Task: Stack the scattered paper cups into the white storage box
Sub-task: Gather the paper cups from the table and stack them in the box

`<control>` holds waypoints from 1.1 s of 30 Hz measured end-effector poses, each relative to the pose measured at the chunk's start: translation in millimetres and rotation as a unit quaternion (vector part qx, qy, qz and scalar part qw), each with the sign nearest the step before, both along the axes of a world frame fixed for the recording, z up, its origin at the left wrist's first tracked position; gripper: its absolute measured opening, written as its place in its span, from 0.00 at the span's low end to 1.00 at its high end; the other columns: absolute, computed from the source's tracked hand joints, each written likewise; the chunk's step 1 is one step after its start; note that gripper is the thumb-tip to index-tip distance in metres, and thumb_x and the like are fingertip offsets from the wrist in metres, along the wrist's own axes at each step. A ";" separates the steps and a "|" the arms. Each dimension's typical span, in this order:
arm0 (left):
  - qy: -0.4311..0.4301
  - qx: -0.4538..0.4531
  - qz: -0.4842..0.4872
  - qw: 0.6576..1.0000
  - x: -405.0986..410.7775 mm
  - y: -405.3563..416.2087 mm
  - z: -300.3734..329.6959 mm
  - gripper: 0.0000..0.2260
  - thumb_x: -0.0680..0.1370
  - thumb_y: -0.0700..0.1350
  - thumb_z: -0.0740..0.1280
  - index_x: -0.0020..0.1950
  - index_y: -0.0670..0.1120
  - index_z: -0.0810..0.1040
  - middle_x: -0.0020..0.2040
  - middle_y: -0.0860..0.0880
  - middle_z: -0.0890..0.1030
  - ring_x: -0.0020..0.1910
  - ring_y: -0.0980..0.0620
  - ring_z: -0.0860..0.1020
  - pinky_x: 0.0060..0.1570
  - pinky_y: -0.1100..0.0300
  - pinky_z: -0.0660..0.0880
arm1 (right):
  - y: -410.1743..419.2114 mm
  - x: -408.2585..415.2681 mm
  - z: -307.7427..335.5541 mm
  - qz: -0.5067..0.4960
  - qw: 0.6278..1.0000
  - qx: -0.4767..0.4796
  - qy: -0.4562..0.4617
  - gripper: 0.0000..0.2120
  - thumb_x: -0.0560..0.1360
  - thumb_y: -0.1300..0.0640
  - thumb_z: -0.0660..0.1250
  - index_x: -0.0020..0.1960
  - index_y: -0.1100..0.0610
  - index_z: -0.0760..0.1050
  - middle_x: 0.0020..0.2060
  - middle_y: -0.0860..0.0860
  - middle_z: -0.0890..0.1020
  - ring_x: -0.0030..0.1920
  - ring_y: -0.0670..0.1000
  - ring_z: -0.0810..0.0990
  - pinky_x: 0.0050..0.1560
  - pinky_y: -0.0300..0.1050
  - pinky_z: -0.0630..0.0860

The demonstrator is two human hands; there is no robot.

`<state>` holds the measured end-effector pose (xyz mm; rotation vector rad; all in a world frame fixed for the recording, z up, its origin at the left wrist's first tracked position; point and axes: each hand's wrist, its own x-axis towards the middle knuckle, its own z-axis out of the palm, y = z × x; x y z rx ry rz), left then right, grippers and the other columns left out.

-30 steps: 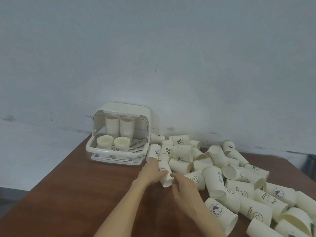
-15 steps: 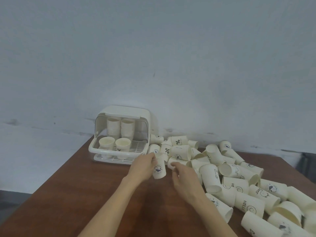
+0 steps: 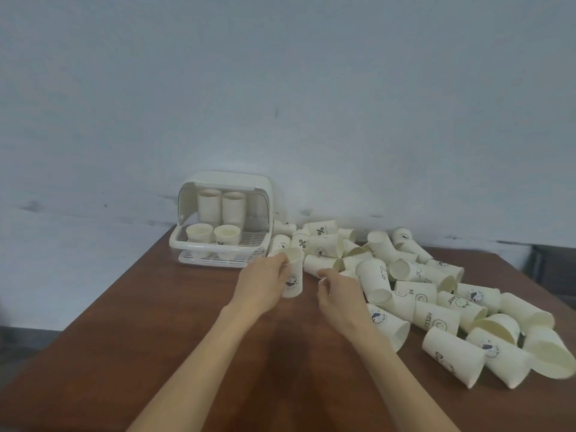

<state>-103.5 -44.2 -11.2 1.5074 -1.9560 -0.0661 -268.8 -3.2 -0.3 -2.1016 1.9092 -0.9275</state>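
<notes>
My left hand [image 3: 261, 282] grips an upright white paper cup [image 3: 293, 275] with a dark printed logo, just above the brown table. My right hand [image 3: 339, 291] hovers beside it with fingers curled and apart, holding nothing. The white storage box [image 3: 218, 244] stands at the table's far left with its lid raised; inside are two tall cup stacks [image 3: 222, 205] at the back and two short ones [image 3: 213, 233] in front. Several loose paper cups [image 3: 420, 294] lie scattered on their sides to the right.
The brown wooden table [image 3: 162, 325] ends against a pale wall [image 3: 280, 104]. Its left edge runs diagonally from the box toward me. A dark object [image 3: 551, 266] sits beyond the far right corner.
My left hand has lifted the cup out of the pile and turned it upright, toward the box. My right hand has let go and drawn back slightly.
</notes>
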 end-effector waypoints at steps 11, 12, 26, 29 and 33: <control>-0.001 0.014 0.010 1.000 -0.7 36.1 9.9 0.08 0.80 0.50 0.57 0.50 0.50 0.75 0.47 0.50 0.82 0.49 0.44 0.77 0.46 0.48 0.74 | 20.7 -13.8 5.2 -0.003 1.000 0.001 -0.011 0.17 0.77 0.62 0.57 0.63 0.57 0.75 0.50 0.55 0.83 0.55 0.56 0.78 0.55 0.49 0.73; 0.000 0.015 0.009 1.000 -1.2 37.9 10.3 0.08 0.81 0.50 0.57 0.50 0.50 0.75 0.47 0.50 0.82 0.49 0.44 0.77 0.46 0.48 0.74 | 22.3 -15.8 5.5 -0.005 1.000 0.000 -0.010 0.18 0.77 0.63 0.57 0.64 0.57 0.75 0.51 0.56 0.83 0.56 0.56 0.78 0.55 0.48 0.73; 0.013 -0.019 -0.077 0.997 -58.4 35.8 33.3 0.08 0.81 0.51 0.57 0.50 0.52 0.75 0.43 0.53 0.81 0.46 0.47 0.77 0.45 0.49 0.74 | 10.6 -97.4 18.6 -0.089 0.996 -0.021 0.001 0.18 0.77 0.62 0.56 0.64 0.55 0.74 0.47 0.54 0.84 0.50 0.55 0.80 0.51 0.47 0.74; 0.025 -0.025 -0.093 0.995 -74.9 25.4 38.6 0.08 0.81 0.50 0.58 0.50 0.52 0.75 0.42 0.53 0.81 0.45 0.48 0.77 0.44 0.50 0.74 | -10.0 -120.9 25.6 -0.105 0.994 -0.033 0.009 0.18 0.77 0.62 0.56 0.64 0.56 0.75 0.49 0.56 0.83 0.53 0.56 0.79 0.53 0.47 0.73; 0.030 -0.035 -0.102 0.994 -96.6 -5.5 51.8 0.07 0.80 0.49 0.58 0.48 0.52 0.75 0.40 0.54 0.80 0.43 0.48 0.77 0.42 0.51 0.73 | -58.7 -152.4 38.6 -0.125 0.991 -0.031 0.017 0.17 0.77 0.62 0.56 0.62 0.56 0.76 0.44 0.55 0.83 0.47 0.56 0.79 0.47 0.46 0.74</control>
